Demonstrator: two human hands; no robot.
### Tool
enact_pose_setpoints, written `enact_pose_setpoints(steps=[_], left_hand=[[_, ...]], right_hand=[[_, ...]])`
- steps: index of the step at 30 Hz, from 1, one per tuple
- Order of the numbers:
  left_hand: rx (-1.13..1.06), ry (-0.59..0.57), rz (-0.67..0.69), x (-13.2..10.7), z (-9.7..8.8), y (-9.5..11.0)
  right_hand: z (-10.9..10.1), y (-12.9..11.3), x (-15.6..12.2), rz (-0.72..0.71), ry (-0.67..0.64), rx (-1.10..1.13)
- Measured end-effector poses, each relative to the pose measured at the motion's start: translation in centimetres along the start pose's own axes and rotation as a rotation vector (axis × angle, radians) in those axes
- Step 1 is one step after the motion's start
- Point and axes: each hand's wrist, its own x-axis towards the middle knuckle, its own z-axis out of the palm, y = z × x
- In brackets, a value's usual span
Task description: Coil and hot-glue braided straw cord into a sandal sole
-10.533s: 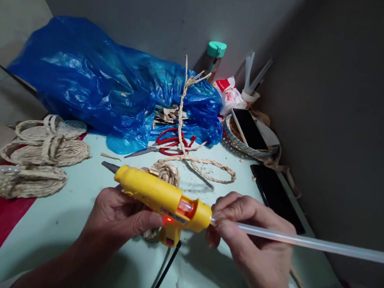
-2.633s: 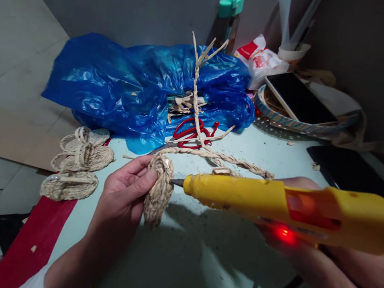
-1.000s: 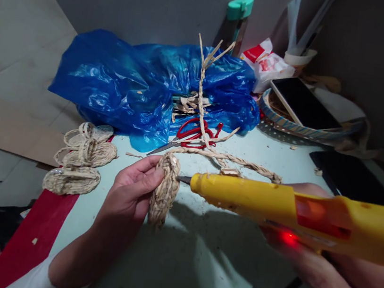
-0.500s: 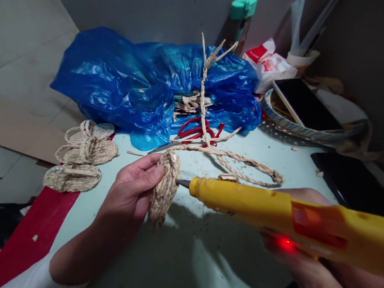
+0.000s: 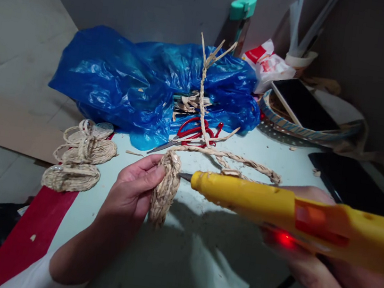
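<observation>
My left hand pinches a coiled oval of braided straw and holds it on edge above the pale table. A loose braid runs from the coil across the table and up past the bag. My right hand grips a yellow glue gun with a red light lit under it. The gun's metal tip touches the coil's right face. Much of my right hand is hidden under the gun.
A blue plastic bag lies behind, red-handled scissors in front of it. Finished straw coils sit at the table's left edge. A round tray holding a phone, a green-capped bottle and a black slab stand at right.
Ten seconds ago both hands held the gun and a glue stick. Since then the left hand took the coil. In the last second the gun's tip rose slightly against the coil.
</observation>
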Motion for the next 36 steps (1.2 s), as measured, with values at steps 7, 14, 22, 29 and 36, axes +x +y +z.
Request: enact_pose_setpoints(steps=[7, 14, 22, 29, 36], left_hand=[[-0.031, 0.002, 0.015, 0.3, -0.1, 0.1], [0.023, 0.123, 0.139, 0.5, 0.0, 0.8], [0.176, 0.239, 0.351, 0.9, -1.3, 1.8], [0.327, 0.240, 0.490, 0.4, -1.5, 2.1], [0.482, 0.186, 0.533, -1.9, 0.0, 2.0]], right_hand=[[-0.5, -1.5, 0.1, 0.059, -0.063, -0.004], [0.1, -1.8, 1.9, 0.462, -0.231, 0.554], [1.9, -1.5, 3.3, 0.632, -0.425, 0.928], [3.3, -1.6, 2.3, 0.760, -0.589, 0.658], [1.2, -3.5, 1.7, 0.374, -0.508, -0.618]])
